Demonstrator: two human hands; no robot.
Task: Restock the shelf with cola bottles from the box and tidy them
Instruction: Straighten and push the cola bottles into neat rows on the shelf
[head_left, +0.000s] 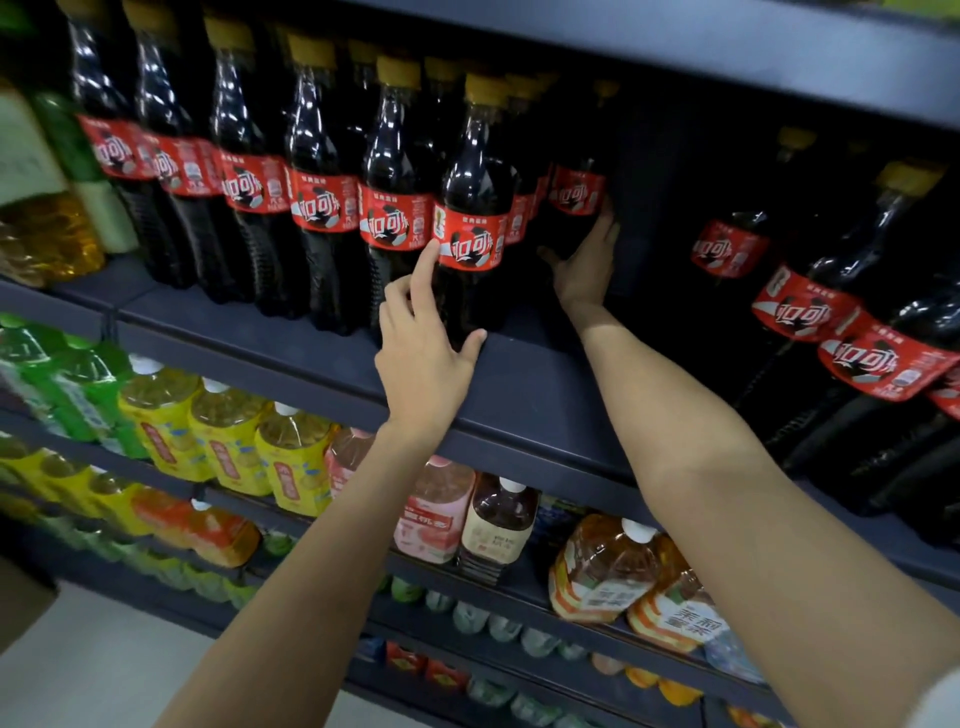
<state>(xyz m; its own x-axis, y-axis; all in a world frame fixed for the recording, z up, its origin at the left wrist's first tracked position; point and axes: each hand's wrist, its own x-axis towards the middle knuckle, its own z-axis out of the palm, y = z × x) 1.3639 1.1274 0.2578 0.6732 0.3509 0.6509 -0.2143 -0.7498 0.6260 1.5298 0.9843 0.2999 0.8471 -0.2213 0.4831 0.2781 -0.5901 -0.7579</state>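
Dark blue shop shelving (524, 400) in tiers, pale floor (93, 670) below left, dim light

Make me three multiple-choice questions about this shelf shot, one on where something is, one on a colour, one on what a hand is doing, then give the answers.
1. Where is the right hand?
A. resting on the floor
B. reaching deep into the cola shelf, on a bottle set behind the front row
C. down at the yellow tea bottles

2. What colour are the caps on the cola bottles?
A. yellow
B. blue
C. white

3. What is the left hand doing?
A. lifting a bottle by its cap
B. hanging idle
C. touching the front cola bottle, forefinger up at the label's edge

Answers: 1 B, the hand lies against the rear cola bottle in the shelf's dark gap. 2 A, every visible cola cap is yellow. 3 C, the forefinger reaches the red label and the thumb lies near the bottle's base.
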